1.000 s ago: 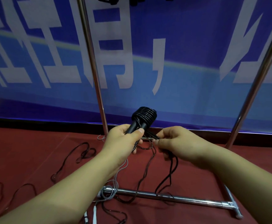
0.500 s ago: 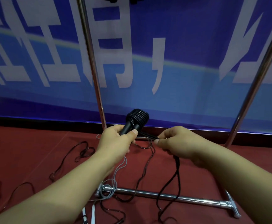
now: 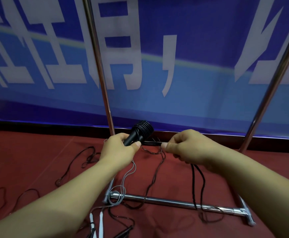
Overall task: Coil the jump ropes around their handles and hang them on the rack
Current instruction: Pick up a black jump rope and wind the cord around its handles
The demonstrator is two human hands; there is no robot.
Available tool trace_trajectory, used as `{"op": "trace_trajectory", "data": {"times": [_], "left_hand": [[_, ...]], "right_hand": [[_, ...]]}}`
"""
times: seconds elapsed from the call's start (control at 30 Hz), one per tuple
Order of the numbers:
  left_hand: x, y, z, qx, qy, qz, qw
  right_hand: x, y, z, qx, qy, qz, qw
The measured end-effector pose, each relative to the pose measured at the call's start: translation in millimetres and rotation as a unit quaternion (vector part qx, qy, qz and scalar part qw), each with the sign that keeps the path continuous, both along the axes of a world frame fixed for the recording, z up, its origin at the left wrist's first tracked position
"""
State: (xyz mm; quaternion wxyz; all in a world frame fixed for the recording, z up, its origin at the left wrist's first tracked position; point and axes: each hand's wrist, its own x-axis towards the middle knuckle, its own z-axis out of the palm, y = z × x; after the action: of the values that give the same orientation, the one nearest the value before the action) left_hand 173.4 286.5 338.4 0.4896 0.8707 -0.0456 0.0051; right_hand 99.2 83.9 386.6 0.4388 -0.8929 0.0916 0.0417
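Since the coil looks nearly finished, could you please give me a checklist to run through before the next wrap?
1. Left hand grips black plastic handles: ok.
2. Right hand pinches black rope taut: ok.
3. Black rope coil neat at the handles' far end: ok.
4. Trailing black loop clear of the chrome rack base bar: not ok, it crosses it.
5. Free of the grey rope: cannot tell.

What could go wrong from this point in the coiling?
The left hand grips only the lower end of the black handles, so the finished coil might slide or loosen. The black rope trailing from the right hand crosses the rack's base bar and could snag there. Other ropes, such as the grey rope, lie close and may tangle in.
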Motion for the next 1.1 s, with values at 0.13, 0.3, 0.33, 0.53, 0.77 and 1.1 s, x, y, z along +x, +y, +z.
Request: {"op": "trace_trajectory", "data": {"times": [0.13, 0.3, 0.33, 0.53, 0.77, 1.1], "left_hand": [[0.3, 0.1, -1.8, 0.110, -0.006, -0.020, 0.994], [-6.5, -5.2, -2.5, 0.230, -0.008, -0.054, 0.972], [-7.2, -6.6, -1.7, 0.248, -0.014, -0.059, 0.967], [-13.4, -14.3, 3.0, 0.312, -0.027, -0.113, 0.943], [-16.7, -18.5, 4.5, 0.350, -0.042, -0.186, 0.917], [-19.7, -20.4, 9.8, 0.384, -0.052, -0.288, 0.875]], "right_hand": [[-1.3, 0.1, 1.5, 0.007, -0.015, 0.019, 1.000], [-0.1, -0.7, -2.7, -0.009, -0.016, 0.024, 1.000], [0.5, -0.7, -3.1, -0.008, -0.017, 0.022, 1.000], [1.1, -1.3, -6.5, 0.003, -0.030, 0.003, 1.000], [1.0, -3.9, -11.0, -0.004, -0.007, -0.004, 1.000], [-1.1, -8.5, -9.8, -0.120, -0.037, 0.033, 0.992]]}}
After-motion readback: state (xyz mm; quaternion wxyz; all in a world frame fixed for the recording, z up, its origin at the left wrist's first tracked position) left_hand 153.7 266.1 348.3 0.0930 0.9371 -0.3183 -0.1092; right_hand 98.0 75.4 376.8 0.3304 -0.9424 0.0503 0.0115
